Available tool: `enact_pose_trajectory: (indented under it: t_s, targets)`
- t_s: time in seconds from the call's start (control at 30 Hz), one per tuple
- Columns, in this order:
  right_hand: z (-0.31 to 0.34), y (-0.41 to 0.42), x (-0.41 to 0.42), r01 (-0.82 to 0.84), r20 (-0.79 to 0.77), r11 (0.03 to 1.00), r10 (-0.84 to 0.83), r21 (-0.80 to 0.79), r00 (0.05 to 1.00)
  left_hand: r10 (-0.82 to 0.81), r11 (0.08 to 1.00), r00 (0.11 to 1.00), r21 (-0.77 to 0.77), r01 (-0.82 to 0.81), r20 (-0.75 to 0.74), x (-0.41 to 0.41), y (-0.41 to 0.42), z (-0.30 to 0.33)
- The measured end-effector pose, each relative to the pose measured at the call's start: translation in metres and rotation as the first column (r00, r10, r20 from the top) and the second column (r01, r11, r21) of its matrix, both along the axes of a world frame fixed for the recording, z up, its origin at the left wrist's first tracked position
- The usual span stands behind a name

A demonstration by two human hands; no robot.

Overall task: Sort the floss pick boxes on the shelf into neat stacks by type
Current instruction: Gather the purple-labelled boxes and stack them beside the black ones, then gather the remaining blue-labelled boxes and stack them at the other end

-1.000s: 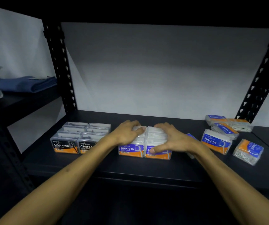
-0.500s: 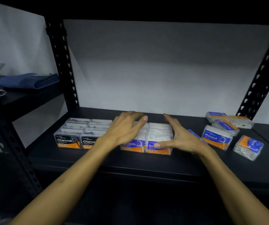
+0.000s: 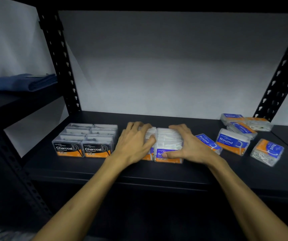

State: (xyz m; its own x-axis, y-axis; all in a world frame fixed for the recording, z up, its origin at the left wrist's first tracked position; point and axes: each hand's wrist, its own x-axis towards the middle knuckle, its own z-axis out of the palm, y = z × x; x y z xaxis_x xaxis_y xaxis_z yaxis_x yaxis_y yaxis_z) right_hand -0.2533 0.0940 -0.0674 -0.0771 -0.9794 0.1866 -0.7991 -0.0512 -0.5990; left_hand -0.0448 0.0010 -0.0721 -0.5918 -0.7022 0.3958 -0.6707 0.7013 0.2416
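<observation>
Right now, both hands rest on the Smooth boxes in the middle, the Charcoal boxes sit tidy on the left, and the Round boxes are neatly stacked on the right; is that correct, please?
Not quite: the head view shows the Round boxes scattered and tilted, not neatly stacked. The rest holds: left hand and right hand on the Smooth boxes, Charcoal boxes tidy on the left.

- We reached both forearms forward, side by side.
- Our left hand [image 3: 136,141] lay palm down, fingers curled.
- Our right hand [image 3: 190,145] lay palm down, thumb stretched inward.
</observation>
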Motion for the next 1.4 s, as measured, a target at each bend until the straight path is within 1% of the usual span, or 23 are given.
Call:
enact_pose_trajectory:
  t_s: [0.2, 0.33, 0.37, 0.4, 0.47, 0.53, 0.63, 0.73, 0.83, 0.87, 0.93, 1.03, 1.13, 1.2, 1.27, 1.3, 1.4]
  targets:
    - [0.001, 0.001, 0.0, 0.003, 0.009, 1.0, -0.003, 0.024, 1.0, -0.007, 0.999, 1.0, 0.036, 0.007, -0.004, 0.001, 0.0, 0.004]
    - [0.008, 0.006, 0.001, -0.022, -0.061, 0.999, 0.024, 0.043, 0.998, 0.014, 0.999, 0.996, -0.04, -0.01, 0.085, 0.003, 0.0, 0.013]
    - [0.009, 0.01, 0.001, -0.024, -0.052, 0.999, 0.026, 0.03, 0.998, 0.017, 0.998, 0.996, -0.068, -0.01, 0.092, 0.003, 0.001, 0.017]
    - [0.01, 0.017, 0.0, -0.024, -0.013, 1.0, 0.024, 0.003, 1.0, 0.012, 0.996, 0.997, -0.088, -0.005, 0.079, 0.003, 0.001, 0.02]
    - [0.012, 0.032, -0.006, 0.005, 0.106, 0.997, 0.003, -0.076, 0.994, -0.024, 0.995, 1.0, -0.093, 0.023, -0.004, -0.001, 0.006, 0.027]
    - [0.011, 0.048, -0.019, 0.092, 0.144, 0.983, -0.069, -0.161, 0.987, -0.077, 0.994, 0.994, -0.088, 0.069, -0.084, -0.012, 0.015, 0.033]
    - [0.004, 0.068, -0.045, 0.22, 0.095, 0.934, -0.202, -0.28, 0.975, -0.174, 0.984, 0.977, -0.067, 0.166, -0.122, -0.039, 0.038, 0.038]
    - [-0.005, 0.087, -0.069, 0.272, -0.013, 0.867, -0.305, -0.417, 0.952, -0.275, 0.961, 0.954, -0.044, 0.272, -0.123, -0.074, 0.063, 0.037]
    - [-0.012, 0.106, -0.092, 0.365, -0.043, 0.8, -0.436, -0.476, 0.899, -0.371, 0.925, 0.922, 0.046, 0.378, -0.112, -0.114, 0.086, 0.032]
    - [-0.015, 0.112, -0.101, 0.403, -0.042, 0.782, -0.478, -0.475, 0.877, -0.394, 0.911, 0.915, 0.096, 0.402, -0.092, -0.127, 0.091, 0.031]
    - [-0.02, 0.122, -0.118, 0.458, -0.034, 0.774, -0.523, -0.437, 0.852, -0.409, 0.893, 0.912, 0.209, 0.399, 0.006, -0.151, 0.095, 0.033]
    - [-0.022, 0.133, -0.134, 0.443, 0.004, 0.816, -0.475, -0.372, 0.88, -0.376, 0.886, 0.906, 0.363, 0.29, 0.193, -0.174, 0.086, 0.042]
    - [-0.025, 0.136, -0.138, 0.387, -0.002, 0.847, -0.416, -0.365, 0.909, -0.378, 0.865, 0.88, 0.45, 0.224, 0.287, -0.183, 0.074, 0.049]
    - [-0.028, 0.132, -0.14, 0.378, -0.09, 0.864, -0.428, -0.332, 0.899, -0.387, 0.867, 0.854, 0.452, 0.209, 0.348, -0.182, 0.07, 0.052]
    - [-0.03, 0.127, -0.142, 0.388, -0.204, 0.872, -0.456, -0.299, 0.866, -0.377, 0.882, 0.83, 0.434, 0.186, 0.411, -0.181, 0.067, 0.054]
    - [-0.03, 0.125, -0.142, 0.393, -0.223, 0.87, -0.463, -0.297, 0.858, -0.367, 0.887, 0.822, 0.429, 0.169, 0.435, -0.181, 0.067, 0.054]
    - [-0.029, 0.12, -0.144, 0.41, -0.15, 0.845, -0.48, -0.344, 0.864, -0.321, 0.918, 0.816, 0.37, 0.142, 0.481, -0.18, 0.069, 0.049]
